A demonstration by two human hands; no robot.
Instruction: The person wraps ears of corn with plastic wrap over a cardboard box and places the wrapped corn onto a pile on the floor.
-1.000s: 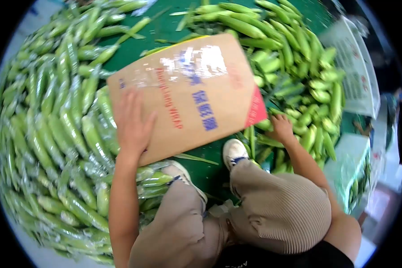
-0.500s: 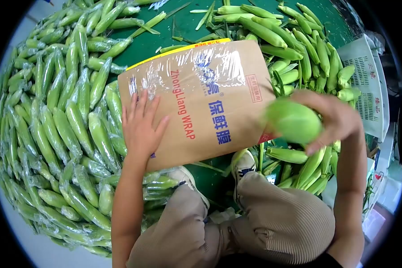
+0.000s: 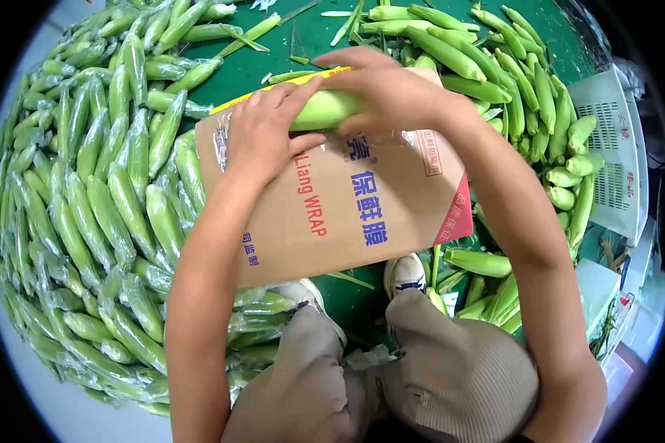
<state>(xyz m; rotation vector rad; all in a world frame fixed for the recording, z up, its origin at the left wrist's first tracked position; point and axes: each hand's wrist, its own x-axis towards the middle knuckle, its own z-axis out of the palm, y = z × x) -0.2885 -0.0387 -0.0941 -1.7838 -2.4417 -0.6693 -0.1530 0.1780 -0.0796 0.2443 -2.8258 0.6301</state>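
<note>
A green ear of corn (image 3: 325, 111) in its husk lies sideways across the far part of a brown cardboard box (image 3: 295, 251) printed with cling-wrap lettering. My left hand (image 3: 262, 133) is closed on the left end of the ear, its thumb on the near side. Around the right end curls my right hand (image 3: 384, 88), slightly blurred, with its fingers over the top. Clear film (image 3: 406, 137) shows on the box top close to the right hand; the rest of the film is largely hidden under the hands and the ear.
Film-wrapped ears of corn (image 3: 111, 210) are heaped on the left. Bare ears (image 3: 528, 96) are piled at the far right, beside a pale green plastic crate (image 3: 613, 148). Loose husk leaves (image 3: 295, 44) litter the green floor, and my shoes (image 3: 405, 275) stand below the box.
My right hand has carried the ear of corn leftward from the box's right side onto its far part. My left hand has moved up from the cardboard and taken hold of the ear's left end.
</note>
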